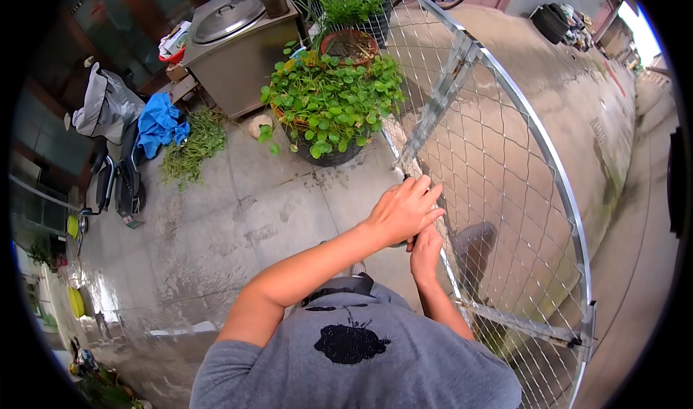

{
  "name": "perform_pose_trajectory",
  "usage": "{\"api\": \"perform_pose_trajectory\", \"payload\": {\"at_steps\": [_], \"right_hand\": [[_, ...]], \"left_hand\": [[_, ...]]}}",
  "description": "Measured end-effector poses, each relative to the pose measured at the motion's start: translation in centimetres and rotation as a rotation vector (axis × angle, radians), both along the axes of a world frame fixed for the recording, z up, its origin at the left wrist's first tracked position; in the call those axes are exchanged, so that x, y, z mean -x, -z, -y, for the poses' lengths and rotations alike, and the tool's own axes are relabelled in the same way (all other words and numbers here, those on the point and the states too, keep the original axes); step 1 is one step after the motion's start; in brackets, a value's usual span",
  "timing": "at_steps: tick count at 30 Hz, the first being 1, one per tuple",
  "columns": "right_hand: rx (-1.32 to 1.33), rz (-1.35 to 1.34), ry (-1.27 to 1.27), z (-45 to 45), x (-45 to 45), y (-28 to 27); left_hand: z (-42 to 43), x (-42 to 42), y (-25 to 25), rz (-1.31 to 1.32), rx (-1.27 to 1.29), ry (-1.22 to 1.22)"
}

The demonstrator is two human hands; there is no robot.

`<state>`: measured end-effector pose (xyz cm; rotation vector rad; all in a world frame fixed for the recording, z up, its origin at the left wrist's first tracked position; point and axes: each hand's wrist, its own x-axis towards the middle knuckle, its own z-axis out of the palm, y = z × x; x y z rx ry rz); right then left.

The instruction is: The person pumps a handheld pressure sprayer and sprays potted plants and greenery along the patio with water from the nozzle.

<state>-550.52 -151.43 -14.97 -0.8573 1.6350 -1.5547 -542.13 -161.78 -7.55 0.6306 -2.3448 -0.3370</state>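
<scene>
My left hand (404, 208) is closed around something dark and mostly hidden, beside the inner metal post of a wire mesh gate (498, 149). A small dark tip (406, 177) shows above its knuckles. Just below and touching it, my right hand (427, 249) is closed too, with a dark bit showing at its fingers. What both hands grip cannot be made out. The gate's curved metal frame runs along my right, and a diagonal metal brace (437, 98) rises from near my left hand.
Ahead stands a leafy potted plant (336, 102), with a steel cabinet (245, 70) and round lid (229, 19) behind it. Cut greens (193, 149), a blue cloth (159, 124) and a scooter (119, 178) are at left. Wet paving (216, 228) lies below.
</scene>
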Motion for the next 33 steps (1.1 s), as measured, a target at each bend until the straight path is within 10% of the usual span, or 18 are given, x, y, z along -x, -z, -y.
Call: {"api": "perform_pose_trajectory", "payload": {"at_steps": [17, 33], "right_hand": [[0.102, -0.072, 0.022, 2.1, 0.5, -2.1], [-0.386, -0.322, -0.156, -1.0, 0.8, 4.9]], "left_hand": [[0.5, -0.5, -1.0, -0.067, 0.168, -0.018], [0.3, -3.4, 7.1, 0.205, -0.182, -0.106]]}}
